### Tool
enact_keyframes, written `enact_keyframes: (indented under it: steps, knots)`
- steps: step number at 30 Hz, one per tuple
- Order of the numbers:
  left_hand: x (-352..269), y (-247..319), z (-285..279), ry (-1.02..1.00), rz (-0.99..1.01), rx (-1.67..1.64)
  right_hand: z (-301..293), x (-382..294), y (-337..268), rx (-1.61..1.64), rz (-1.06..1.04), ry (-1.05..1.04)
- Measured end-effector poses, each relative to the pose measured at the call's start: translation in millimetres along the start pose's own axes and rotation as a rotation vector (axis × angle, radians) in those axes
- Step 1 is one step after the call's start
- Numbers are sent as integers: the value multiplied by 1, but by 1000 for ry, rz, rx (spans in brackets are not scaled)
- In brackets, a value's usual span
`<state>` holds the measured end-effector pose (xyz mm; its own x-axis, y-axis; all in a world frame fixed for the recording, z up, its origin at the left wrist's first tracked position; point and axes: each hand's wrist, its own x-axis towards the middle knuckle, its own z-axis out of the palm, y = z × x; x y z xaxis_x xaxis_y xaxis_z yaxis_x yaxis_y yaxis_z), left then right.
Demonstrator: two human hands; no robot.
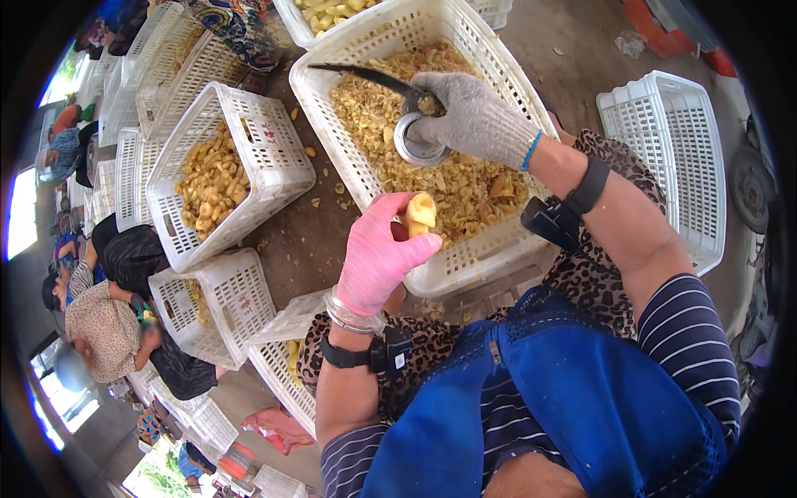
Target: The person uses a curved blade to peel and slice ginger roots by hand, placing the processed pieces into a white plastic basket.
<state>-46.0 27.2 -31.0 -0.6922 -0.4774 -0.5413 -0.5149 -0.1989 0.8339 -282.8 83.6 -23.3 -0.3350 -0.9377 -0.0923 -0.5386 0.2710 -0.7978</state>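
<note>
My left hand [386, 249], in a pink glove, grips a pale yellow peeled piece of root or vegetable [421, 213] between thumb and fingers. My right hand [470, 118], in a grey knit glove, is closed around the dark handle of a curved knife [367, 75], whose blade points to the left. A round open metal can or ring [418, 144] sits at the right hand's thumb; how it is held is partly hidden. Both hands are above a white plastic crate [457, 280] holding a heap of peelings [448, 187].
At the left stands a white crate [268, 143] of yellow-brown roots [215, 180], with another crate [240, 305] below it. A crate with peeled pieces [327, 15] is beyond. Stacked white crates [669, 162] stand at the right. Several people sit at the far left.
</note>
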Motion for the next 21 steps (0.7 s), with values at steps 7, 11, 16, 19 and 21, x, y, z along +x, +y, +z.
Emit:
enact_keyframes:
  steps: [7,11,16,19,21]
  knots:
    - [0,-2,0,12,-13,90,3,8,7,25,55,-104]
    - [-4,-2,3,74,-40,188,10,-12,-8,81,-16,-33]
    - [-1,-5,3,60,31,199,12,-1,-2,-141,43,40]
    - [-3,-6,2,89,97,275,10,-7,-5,151,60,-76]
    - [-9,-5,1,66,110,364,20,-5,6,188,-32,-82]
